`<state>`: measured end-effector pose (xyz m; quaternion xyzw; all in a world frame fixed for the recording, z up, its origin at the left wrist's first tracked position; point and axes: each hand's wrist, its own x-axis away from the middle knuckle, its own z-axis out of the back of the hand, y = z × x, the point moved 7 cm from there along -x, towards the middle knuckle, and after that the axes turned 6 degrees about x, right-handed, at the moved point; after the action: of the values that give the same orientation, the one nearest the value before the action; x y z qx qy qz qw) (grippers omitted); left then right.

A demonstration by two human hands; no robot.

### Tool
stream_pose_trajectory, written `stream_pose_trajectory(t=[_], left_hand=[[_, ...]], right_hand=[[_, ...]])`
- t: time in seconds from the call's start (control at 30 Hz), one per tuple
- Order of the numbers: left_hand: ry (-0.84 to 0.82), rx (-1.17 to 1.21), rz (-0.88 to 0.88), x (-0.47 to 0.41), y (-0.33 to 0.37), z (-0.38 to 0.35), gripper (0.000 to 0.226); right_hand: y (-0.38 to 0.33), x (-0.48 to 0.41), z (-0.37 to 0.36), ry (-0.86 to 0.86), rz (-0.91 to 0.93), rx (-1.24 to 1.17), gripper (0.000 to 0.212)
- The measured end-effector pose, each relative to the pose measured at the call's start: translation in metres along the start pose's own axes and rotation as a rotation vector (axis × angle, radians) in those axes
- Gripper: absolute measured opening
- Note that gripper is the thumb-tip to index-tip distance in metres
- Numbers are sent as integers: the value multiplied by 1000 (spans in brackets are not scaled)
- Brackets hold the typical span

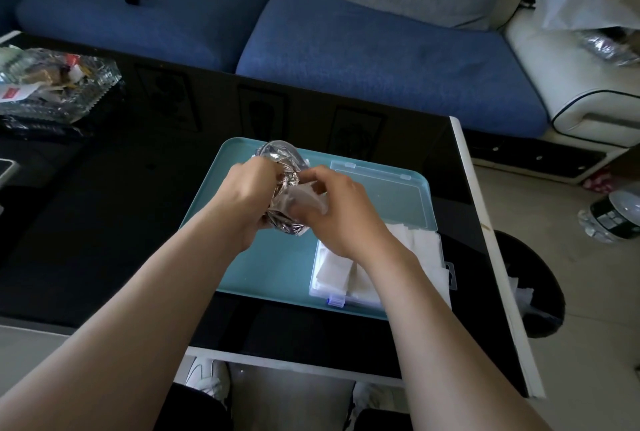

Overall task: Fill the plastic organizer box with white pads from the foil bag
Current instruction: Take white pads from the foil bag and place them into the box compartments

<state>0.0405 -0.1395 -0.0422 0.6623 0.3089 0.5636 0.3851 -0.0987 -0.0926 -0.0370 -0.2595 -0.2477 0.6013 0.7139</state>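
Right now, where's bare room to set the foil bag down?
Teal tray: near-left part bare, between its left rim and the organizer box. Black table left of the tray, nearer than the glass dish, also bare. Crowded: tray's right side, with box and open lid.

Black glossy table (121,205), white edge.
Teal tray (284,268) flat near right edge; cut-glass dish (69,84) of oddments far left, well apart.

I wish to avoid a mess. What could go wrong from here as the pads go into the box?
The right hand pinches a white pad at the mouth of the foil bag, which the left hand grips; extra pads might slip out. The stacked pads seem to overhang the organizer box, so its lid might not close.
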Motion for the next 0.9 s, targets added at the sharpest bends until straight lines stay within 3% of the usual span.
stream_pose_trajectory(t=[0.33, 0.6, 0.67, 0.8, 0.9], left_hand=[[36, 112, 37, -1, -1, -3, 28], [19, 30, 35, -4, -5, -2, 21], [12, 17, 27, -5, -6, -2, 20], [22, 19, 4, -7, -5, 0, 21], [45, -1, -27, -10, -5, 3, 21]], right_hand=[[2, -1, 17, 271, 102, -28, 13], [14, -2, 29, 429, -71, -69, 8], [11, -3, 28, 390, -41, -82, 5], [-4, 1, 10, 137, 84, -29, 24], [-7, 1, 4, 99, 111, -84, 14]])
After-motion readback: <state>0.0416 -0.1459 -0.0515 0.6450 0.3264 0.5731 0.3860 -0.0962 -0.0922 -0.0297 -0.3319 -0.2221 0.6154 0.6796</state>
